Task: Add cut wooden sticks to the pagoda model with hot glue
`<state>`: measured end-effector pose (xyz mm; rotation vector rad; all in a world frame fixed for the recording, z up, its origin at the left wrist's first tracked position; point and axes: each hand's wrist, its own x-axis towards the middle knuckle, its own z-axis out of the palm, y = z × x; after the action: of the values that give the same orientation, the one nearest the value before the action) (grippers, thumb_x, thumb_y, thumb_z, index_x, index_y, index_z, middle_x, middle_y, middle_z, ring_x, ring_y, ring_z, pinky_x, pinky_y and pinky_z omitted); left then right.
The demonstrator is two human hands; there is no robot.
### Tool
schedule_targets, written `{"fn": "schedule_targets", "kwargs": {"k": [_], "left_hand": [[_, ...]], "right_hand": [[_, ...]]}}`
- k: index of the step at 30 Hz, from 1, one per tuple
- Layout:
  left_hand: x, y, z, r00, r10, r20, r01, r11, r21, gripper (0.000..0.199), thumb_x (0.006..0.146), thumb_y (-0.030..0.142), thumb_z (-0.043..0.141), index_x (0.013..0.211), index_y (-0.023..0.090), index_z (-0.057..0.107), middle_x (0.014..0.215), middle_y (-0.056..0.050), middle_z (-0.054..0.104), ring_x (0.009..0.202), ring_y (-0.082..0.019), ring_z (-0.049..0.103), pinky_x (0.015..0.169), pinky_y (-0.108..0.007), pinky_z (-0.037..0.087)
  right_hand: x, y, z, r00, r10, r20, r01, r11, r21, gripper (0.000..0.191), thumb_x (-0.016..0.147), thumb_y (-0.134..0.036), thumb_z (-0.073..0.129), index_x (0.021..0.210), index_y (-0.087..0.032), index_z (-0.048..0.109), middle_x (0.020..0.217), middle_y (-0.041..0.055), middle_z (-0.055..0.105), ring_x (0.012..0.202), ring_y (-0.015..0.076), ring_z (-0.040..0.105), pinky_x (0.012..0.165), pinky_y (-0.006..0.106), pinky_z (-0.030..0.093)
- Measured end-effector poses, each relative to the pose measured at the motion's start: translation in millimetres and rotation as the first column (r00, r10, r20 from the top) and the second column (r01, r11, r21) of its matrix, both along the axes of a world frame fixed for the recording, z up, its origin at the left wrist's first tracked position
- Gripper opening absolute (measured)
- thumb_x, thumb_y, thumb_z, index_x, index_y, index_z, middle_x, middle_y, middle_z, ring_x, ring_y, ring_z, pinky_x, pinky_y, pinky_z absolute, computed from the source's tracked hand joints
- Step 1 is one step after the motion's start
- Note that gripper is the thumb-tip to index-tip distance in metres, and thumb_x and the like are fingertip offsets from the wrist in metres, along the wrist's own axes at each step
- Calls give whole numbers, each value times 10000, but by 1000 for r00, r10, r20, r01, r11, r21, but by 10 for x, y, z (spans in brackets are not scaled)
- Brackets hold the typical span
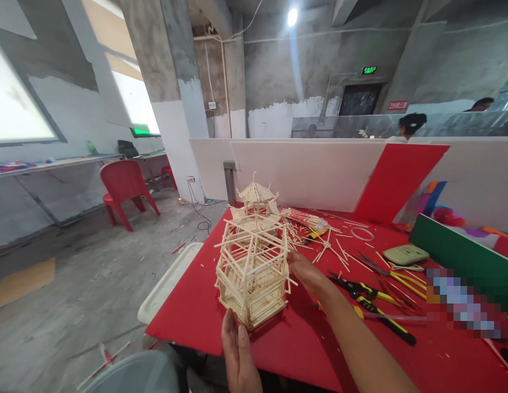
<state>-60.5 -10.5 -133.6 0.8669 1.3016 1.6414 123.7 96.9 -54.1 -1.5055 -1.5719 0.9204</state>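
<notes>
A hexagonal frame model built of thin wooden sticks (254, 273) stands on the red tabletop (188, 319), its top crossed by open sticks. My left hand (237, 349) is at its near lower corner, fingers extended and close together, thumb up. At the model's right side is my right hand (305, 273), its fingers stretched toward the wall of sticks and partly hidden behind it. Both hands are at the sides of the model; neither wraps around it. Behind it stands a finished-looking stick pagoda (257, 197) with a pointed roof.
Loose sticks and a bag of sticks (307, 221) lie at the back. Black-and-yellow pliers (364, 289), yellow-handled pliers (405, 281) and a pale green case (406, 254) are on the right. A green board (462, 262) borders that side. A grey bin (135, 376) stands below left.
</notes>
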Motion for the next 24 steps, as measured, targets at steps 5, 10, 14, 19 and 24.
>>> {"fn": "schedule_targets", "kwargs": {"k": [5, 10, 14, 19, 24], "left_hand": [[41, -5, 93, 996, 36, 87, -34, 999, -24, 714, 922, 598, 519, 1499, 198, 391, 1571, -148, 406, 1478, -303, 337, 1185, -394, 350], [17, -31, 117, 998, 11, 70, -8, 999, -48, 659, 935, 585, 519, 1470, 210, 430, 1557, -115, 432, 1476, -270, 342, 1200, -366, 317], [10, -60, 127, 1000, 2, 16, -1, 998, -64, 603, 959, 558, 491, 1460, 225, 448, 1545, -90, 454, 1457, -249, 377, 1212, -356, 289], [17, -81, 153, 998, 1, -70, -6, 998, -68, 576, 966, 554, 473, 1433, 218, 492, 1520, -90, 492, 1447, -253, 394, 1201, -358, 319], [14, -58, 149, 997, -1, -81, -4, 999, -53, 563, 974, 543, 463, 1434, 221, 496, 1511, -88, 504, 1437, -251, 412, 1189, -355, 341]], "right_hand": [[-62, -6, 46, 953, 30, -300, -50, 997, -59, 542, 562, -171, 501, 1067, -182, 699, 914, 60, 767, 941, 254, 702, 937, 423, 512], [-85, -3, 45, 893, 15, -450, -64, 993, -95, 450, 534, -160, 510, 934, -195, 713, 802, 30, 751, 869, 245, 692, 903, 406, 512], [-76, 2, 2, 870, -9, -493, -52, 993, -110, 427, 525, -149, 516, 901, -197, 712, 786, 19, 743, 877, 240, 684, 892, 386, 509], [-54, 32, -106, 865, -23, -501, -38, 993, -111, 397, 561, -165, 556, 924, -187, 713, 827, 21, 748, 930, 242, 683, 914, 389, 506], [-71, 48, -154, 881, -24, -472, -25, 995, -98, 369, 625, -217, 595, 971, -183, 717, 877, 39, 764, 972, 258, 692, 923, 421, 520]]}}
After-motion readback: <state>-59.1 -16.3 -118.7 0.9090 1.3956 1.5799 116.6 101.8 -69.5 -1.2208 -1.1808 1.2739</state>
